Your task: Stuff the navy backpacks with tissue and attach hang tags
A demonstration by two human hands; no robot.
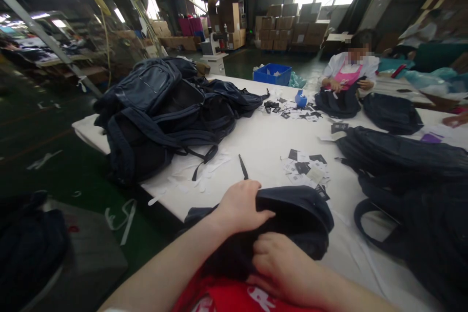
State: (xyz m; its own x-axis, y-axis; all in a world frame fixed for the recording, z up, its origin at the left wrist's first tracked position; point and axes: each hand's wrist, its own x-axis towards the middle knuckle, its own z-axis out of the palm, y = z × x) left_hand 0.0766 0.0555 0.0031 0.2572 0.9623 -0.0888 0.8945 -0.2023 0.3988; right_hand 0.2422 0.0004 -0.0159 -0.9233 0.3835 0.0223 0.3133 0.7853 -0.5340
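A dark navy backpack [300,197] lies in front of me at the table's near edge, its dark mouth gaping toward me. My left hand [237,207] grips its upper left edge, thumb stretched inside the opening and fingertips hidden by cloth. At the near rim, my right hand [280,258] is closed with curled fingers on the bag's fabric; the fingertips are partly hidden. Just beyond my left hand lies a slim dark tool [243,166], its kind unclear. Black and white tags [305,168] are scattered past the backpack.
A heap of navy backpacks [146,112] covers the table's left side; more bags [402,170] lie along the right. Farther tags surround a small blue box [301,99]. Across the table a co-worker [349,70] handles another bag. A blue crate [272,74] stands beyond the white table [252,139].
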